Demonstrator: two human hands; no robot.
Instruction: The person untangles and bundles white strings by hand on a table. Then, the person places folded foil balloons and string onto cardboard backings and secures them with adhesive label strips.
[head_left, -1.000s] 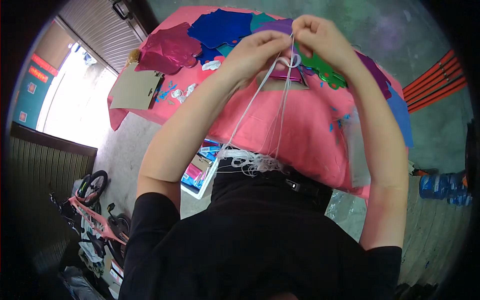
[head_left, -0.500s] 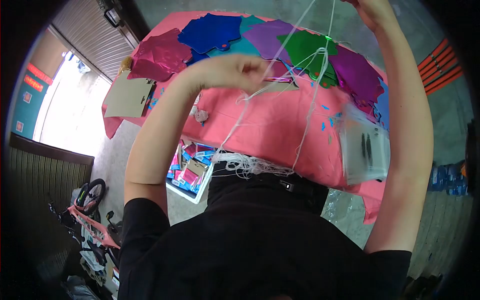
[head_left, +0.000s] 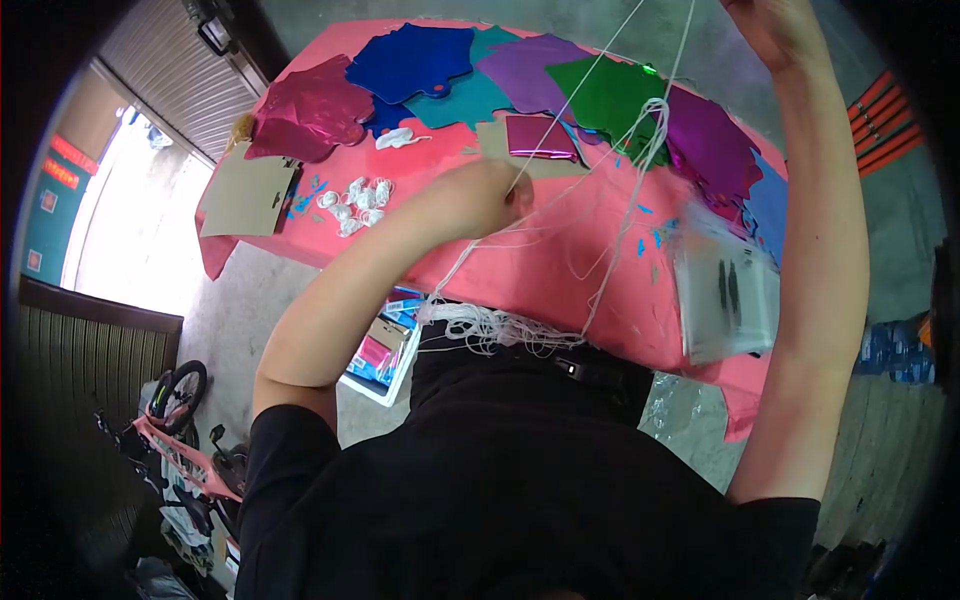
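Note:
My left hand is closed on white string in front of the table's middle, its fingers curled. My right hand is raised at the top right, with its fingertips cut off by the frame edge. Two taut lines of white string run up out of view near it; where they end is hidden. A looped bunch of string hangs between my hands. Below, a loose tangle of white string lies at my waist, by the table's near edge. Several small wound string bundles rest on the table.
Foil balloons in pink, blue, purple and green line the pink-covered table. Cardboard sheets lie left, clear plastic bags right. A white box of packets stands below. A bicycle is at left.
My left hand has moved down and slightly left, uncovering the string bundles and the pink foil packet. My right hand has shifted a little right and lower, with the string lines following.

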